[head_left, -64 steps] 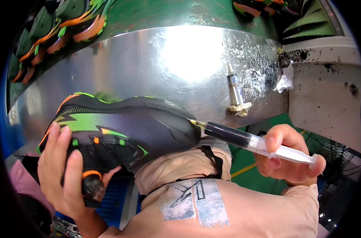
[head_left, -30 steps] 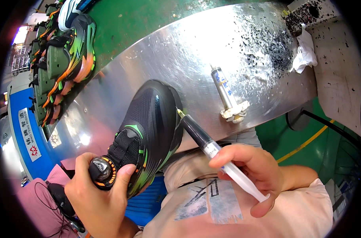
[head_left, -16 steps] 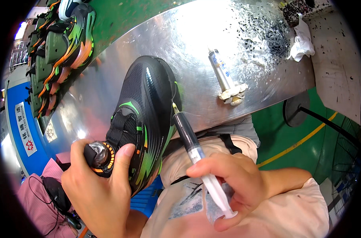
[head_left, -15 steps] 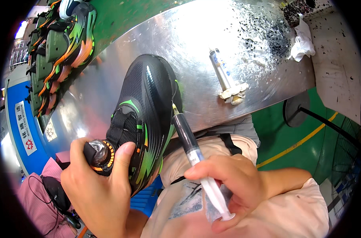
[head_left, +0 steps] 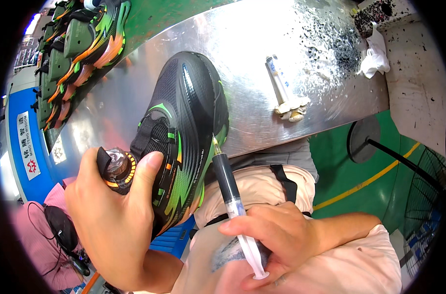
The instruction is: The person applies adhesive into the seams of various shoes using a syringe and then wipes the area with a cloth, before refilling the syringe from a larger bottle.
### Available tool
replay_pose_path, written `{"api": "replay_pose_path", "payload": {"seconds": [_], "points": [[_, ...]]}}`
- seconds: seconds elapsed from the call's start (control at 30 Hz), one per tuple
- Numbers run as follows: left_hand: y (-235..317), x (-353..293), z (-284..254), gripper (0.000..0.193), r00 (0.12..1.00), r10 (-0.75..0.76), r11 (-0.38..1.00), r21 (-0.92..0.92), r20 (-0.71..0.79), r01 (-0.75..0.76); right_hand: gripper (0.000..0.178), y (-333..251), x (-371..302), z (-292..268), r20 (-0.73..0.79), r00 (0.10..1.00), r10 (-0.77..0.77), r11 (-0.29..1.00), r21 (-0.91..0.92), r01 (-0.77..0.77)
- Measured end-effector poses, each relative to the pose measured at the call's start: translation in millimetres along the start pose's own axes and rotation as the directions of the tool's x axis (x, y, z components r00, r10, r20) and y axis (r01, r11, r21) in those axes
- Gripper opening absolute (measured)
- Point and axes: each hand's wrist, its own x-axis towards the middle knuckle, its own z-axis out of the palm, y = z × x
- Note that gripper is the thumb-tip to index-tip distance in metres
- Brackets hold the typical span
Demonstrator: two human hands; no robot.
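A black sports shoe (head_left: 186,93) with green and orange markings is held tilted before me, toe pointing away. My left hand (head_left: 110,220) is closed round its heel end, thumb on the collar. A brownish translucent piece (head_left: 118,165) shows in the shoe opening, beside an orange-marked ring. In my right hand (head_left: 282,230) is a syringe (head_left: 226,179) of dark fluid, fingers round the barrel and thumb by the plunger end. Its needle tip meets, or nearly meets, the seam between upper and sole on the shoe's right side; exact contact is too small to tell.
A second syringe (head_left: 280,83) lies on the metal table (head_left: 252,117), its end on pale lumpy material. Dark specks cover the far right, near a crumpled white tissue (head_left: 375,54). More shoes (head_left: 98,39) are stacked at upper left. Another person's pink sleeve (head_left: 32,240) shows lower left.
The shoe has moved slightly away from me. The needle tip has shifted along the seam toward the heel, and the syringe stands a little more upright. Both hands keep their holds.
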Motion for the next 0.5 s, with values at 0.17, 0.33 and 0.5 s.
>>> {"api": "replay_pose_path", "payload": {"seconds": [0.17, 0.33, 0.5], "points": [[-38, 34, -11, 0.022, 0.987, -0.058, 0.963, -0.254, 0.147, 0.094, 0.079, 25, 14, -40, -0.063, 0.983, -0.170, 0.967, 0.184, 0.179], [-24, 119, -26, 0.021, 0.995, 0.085, 0.953, -0.289, -0.052, -0.097, 0.080, 20, 33, -102, -0.276, 0.960, -0.050, 0.993, 0.088, 0.077], [83, 229, -34, 0.065, 0.987, 0.142, 0.961, -0.227, -0.074, -0.156, 0.058, 15, 31, -168, -0.187, 0.965, 0.182, 0.946, -0.234, -0.224]]}}
